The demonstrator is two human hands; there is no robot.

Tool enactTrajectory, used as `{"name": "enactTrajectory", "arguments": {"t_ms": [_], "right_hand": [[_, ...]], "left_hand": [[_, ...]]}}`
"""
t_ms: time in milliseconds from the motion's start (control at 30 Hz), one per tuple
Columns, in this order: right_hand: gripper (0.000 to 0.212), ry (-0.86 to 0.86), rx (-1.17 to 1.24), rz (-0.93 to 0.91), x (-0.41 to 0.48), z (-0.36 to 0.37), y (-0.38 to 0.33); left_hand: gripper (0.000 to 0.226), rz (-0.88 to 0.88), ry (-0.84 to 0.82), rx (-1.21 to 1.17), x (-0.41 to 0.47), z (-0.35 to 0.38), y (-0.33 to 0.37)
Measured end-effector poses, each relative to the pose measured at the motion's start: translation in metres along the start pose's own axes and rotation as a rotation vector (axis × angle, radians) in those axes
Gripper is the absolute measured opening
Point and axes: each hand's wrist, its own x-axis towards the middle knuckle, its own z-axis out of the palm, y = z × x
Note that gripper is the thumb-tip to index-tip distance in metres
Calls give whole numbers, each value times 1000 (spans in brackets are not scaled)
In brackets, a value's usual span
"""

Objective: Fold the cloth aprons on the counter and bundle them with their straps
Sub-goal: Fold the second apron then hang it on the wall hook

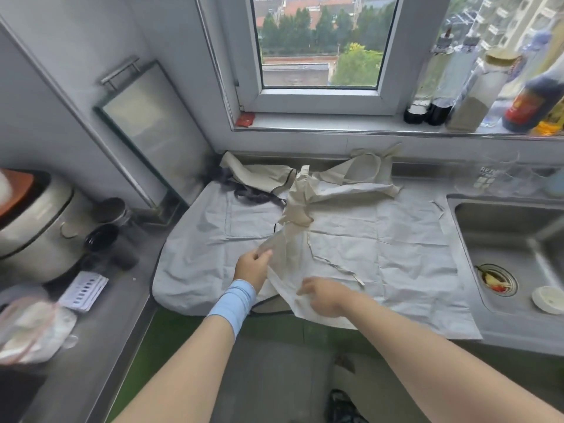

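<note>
The left hand's (251,267) fingertips (265,254) and thumb are pinched together on a raised fold of the cream apron (294,221), lifting that edge off the pile. The right hand's (325,296) fingers (305,289) lie curved on the same apron's near corner. They are blurred, so I cannot tell whether they grip it or only press it. A light blue wristband (235,303) circles the left wrist.

The cream apron runs from the hands toward 12 o'clock, crumpled, over two spread aprons: a dark-edged pale grey apron (195,245) at 9 o'clock and a plain pale apron (412,245) at 3 o'clock. A thin strap (335,264) lies across the plain one. All rest on the steel counter (122,300). A sink (503,239) lies at 3 o'clock, a rice cooker (33,221) at 9 o'clock, and bottles (476,87) at 2 o'clock.
</note>
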Motion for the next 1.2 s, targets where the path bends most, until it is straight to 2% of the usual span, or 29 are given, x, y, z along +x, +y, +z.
{"name": "enactTrajectory", "arguments": {"t_ms": [100, 133, 167, 200, 233, 267, 367, 433, 500, 600, 633, 700, 767, 833, 933, 1000, 1100, 1200], "right_hand": [[38, 235, 767, 181, -9, -36, 7], [35, 240, 1066, 244, -13, -48, 13], [45, 221, 1300, 288, -18, -62, 24], [57, 188, 1416, 294, -23, -72, 30], [62, 180, 1400, 296, -30, -80, 37], [56, 201, 1318, 297, -35, -83, 44], [7, 406, 1021, 367, -42, -73, 62], [9, 509, 859, 510, -42, -57, 79], [10, 449, 694, 654, -45, -45, 93], [16, 114, 472, 734, -53, -41, 105], [15, 83, 415, 740, -54, -46, 108], [21, 171, 325, 757, -49, -60, 116], [34, 357, 263, 753, -39, -80, 124], [42, 509, 292, 684, -28, -104, 129], [41, 661, 358, 606, -7, -147, 138], [36, 728, 421, 588, 14, -176, 148], [31, 739, 521, 589, 47, -211, 171], [40, 722, 568, 626, 78, -241, 197]], "left_hand": [[9, 32, -241, 32, -2, 18, 17], [8, 29, -341, 70, -4, 26, 21], [7, 30, -433, 137, -6, 37, 27], [9, 30, -498, 225, -8, 44, 27], [13, 39, -569, 313, -11, 53, 31], [19, 45, -645, 408, -14, 62, 34], [37, 16, -909, 678, -20, 87, 40], [45, -56, -1016, 752, -18, 100, 41], [44, -46, -978, 775, -10, 108, 40], [35, 68, -811, 780, 9, 112, 42], [33, 128, -748, 819, 18, 114, 45], [32, 218, -637, 912, 34, 115, 51], [31, 253, -549, 924, 52, 119, 61], [29, 292, -469, 908, 69, 124, 75], [26, 337, -332, 837, 97, 136, 101], [24, 351, -266, 803, 121, 145, 119], [27, 332, -220, 804, 160, 159, 142], [34, 257, -198, 829, 203, 174, 157]]}}
